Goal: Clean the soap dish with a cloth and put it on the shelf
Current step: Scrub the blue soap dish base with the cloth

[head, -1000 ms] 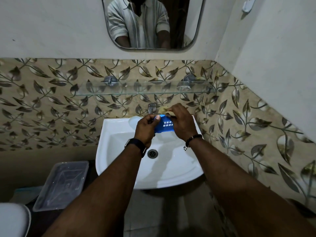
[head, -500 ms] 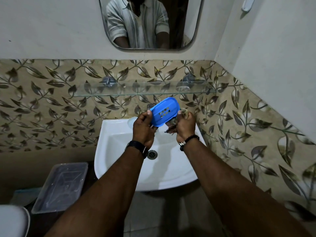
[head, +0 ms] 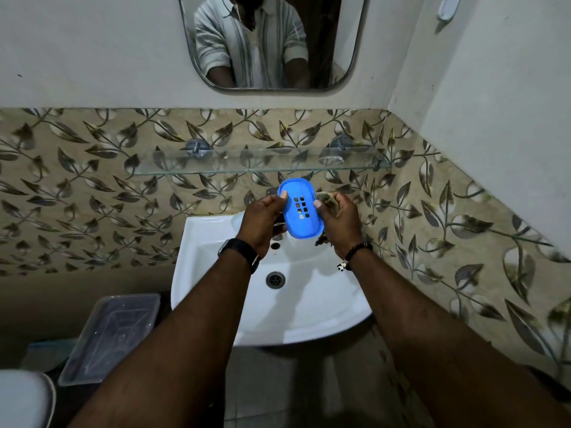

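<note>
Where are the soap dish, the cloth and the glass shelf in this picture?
soap dish (head: 301, 213): head view, on its blue face beside the drain holes.
cloth (head: 327, 198): head view, on the bunched part above the right hand's fingers.
glass shelf (head: 247, 165): head view, on the bare middle of the pane.

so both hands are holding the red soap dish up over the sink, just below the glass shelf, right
Not quite: the soap dish is blue, not red, as the head view shows. The left hand and right hand do hold it over the sink, just below the glass shelf.
</note>
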